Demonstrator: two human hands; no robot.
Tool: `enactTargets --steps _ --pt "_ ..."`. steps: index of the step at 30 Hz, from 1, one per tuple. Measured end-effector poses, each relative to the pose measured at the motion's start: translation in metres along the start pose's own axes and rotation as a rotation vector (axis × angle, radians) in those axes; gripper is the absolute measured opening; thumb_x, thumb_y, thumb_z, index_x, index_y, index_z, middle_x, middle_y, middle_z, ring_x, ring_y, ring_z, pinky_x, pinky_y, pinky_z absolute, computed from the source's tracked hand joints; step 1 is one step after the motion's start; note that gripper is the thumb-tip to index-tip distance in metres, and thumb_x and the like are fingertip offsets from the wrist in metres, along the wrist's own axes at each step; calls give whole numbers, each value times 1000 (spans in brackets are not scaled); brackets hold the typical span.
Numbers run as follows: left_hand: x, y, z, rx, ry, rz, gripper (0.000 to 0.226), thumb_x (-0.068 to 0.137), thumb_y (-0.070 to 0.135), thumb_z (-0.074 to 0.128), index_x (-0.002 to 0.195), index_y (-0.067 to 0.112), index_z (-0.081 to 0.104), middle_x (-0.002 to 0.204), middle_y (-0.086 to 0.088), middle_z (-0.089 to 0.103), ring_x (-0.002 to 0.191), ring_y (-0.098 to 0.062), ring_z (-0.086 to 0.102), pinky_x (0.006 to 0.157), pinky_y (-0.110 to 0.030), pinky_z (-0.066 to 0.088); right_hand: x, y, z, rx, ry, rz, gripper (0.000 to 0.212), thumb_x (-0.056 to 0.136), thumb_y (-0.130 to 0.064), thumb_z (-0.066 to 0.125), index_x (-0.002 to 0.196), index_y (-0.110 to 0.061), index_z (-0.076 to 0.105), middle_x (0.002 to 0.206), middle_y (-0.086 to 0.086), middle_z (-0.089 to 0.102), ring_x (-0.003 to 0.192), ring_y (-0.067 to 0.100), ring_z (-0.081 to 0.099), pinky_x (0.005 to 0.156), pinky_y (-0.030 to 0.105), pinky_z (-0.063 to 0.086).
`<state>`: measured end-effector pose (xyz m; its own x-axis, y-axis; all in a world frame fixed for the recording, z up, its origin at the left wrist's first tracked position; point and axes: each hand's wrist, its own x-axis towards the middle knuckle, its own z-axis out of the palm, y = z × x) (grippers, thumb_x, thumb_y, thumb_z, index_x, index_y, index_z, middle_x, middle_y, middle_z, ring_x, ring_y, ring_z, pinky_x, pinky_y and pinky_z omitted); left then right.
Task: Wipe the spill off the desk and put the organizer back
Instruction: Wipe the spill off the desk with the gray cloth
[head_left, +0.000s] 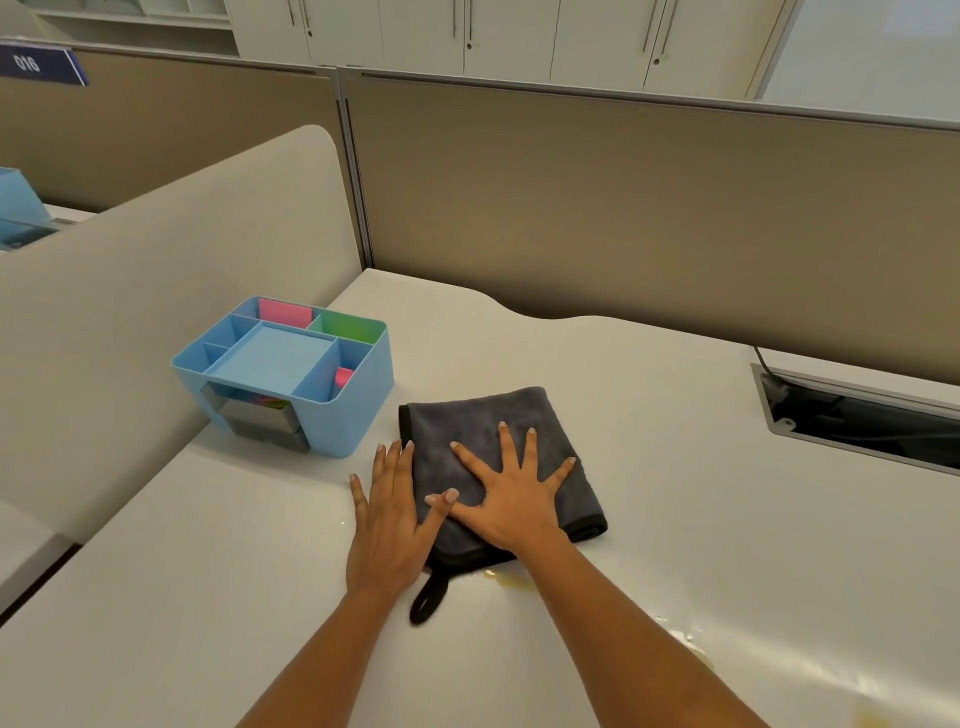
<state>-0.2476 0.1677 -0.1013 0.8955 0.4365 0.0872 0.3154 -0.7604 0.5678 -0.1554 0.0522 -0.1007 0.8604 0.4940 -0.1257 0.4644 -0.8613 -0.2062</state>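
Observation:
A folded dark grey cloth (483, 431) with a black hanging loop lies on the white desk (649, 415). My right hand (511, 499) presses flat on the cloth, fingers spread wide. My left hand (389, 525) lies flat at the cloth's left edge, its thumb on the cloth and its fingers on the desk. Yellowish spill (506, 578) shows just below the cloth, with more drops (685, 642) toward the near right. The light blue organizer (358, 410) with several compartments stands left of the cloth, against the side divider.
A beige side divider (156, 312) bounds the desk on the left and a brown partition (623, 208) runs along the back. A cable opening (862, 421) is set into the desk at the right. Another blue organizer (21, 208) is on the neighbouring desk.

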Motion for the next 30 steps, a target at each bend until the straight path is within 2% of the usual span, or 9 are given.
enactTargets --steps 8,11,14,16,20,30 --pt "1 -2 -1 -109 51 14 115 55 90 -9 147 23 6 159 2 2 146 -10 -7 117 -39 -12 -31 -7 4 -28 28 -79 73 72 -82 24 138 -59 4 159 1 -14 143 33 -21 98 73 -19" --pt "-1 -3 -4 -149 81 27 112 59 88 -6 147 22 10 159 2 4 144 -8 -7 116 -38 -11 -45 -7 6 -34 42 -92 76 66 -87 16 136 -61 2 159 0 -13 144 32 -20 98 71 -20" --pt "-7 -3 -5 -151 79 32 106 64 86 1 147 21 12 159 2 5 146 -12 -5 117 -40 -10 -60 -4 11 -27 50 -105 82 56 -91 3 133 -65 -4 159 -1 -13 144 31 -21 98 69 -23" --pt "-13 -4 -5 -149 69 35 103 65 84 4 147 21 12 159 2 4 146 -13 -5 118 -41 -9 -68 -1 13 -25 46 -108 83 54 -92 1 132 -66 -5 159 -2 -13 143 30 -21 98 69 -23" --pt "-29 -6 -7 -140 47 50 113 58 89 -7 147 22 11 159 2 3 146 -13 -5 117 -39 -10 -87 5 14 -31 39 -94 80 58 -91 5 133 -65 -1 159 -4 -14 143 29 -22 97 68 -25" --pt "-73 -16 -15 100 -47 148 110 58 83 -21 147 25 5 159 2 -2 146 -13 -7 115 -34 -13 -136 29 15 -46 48 1 81 57 -92 2 132 -66 -4 158 -7 -14 144 27 -21 99 68 -22"
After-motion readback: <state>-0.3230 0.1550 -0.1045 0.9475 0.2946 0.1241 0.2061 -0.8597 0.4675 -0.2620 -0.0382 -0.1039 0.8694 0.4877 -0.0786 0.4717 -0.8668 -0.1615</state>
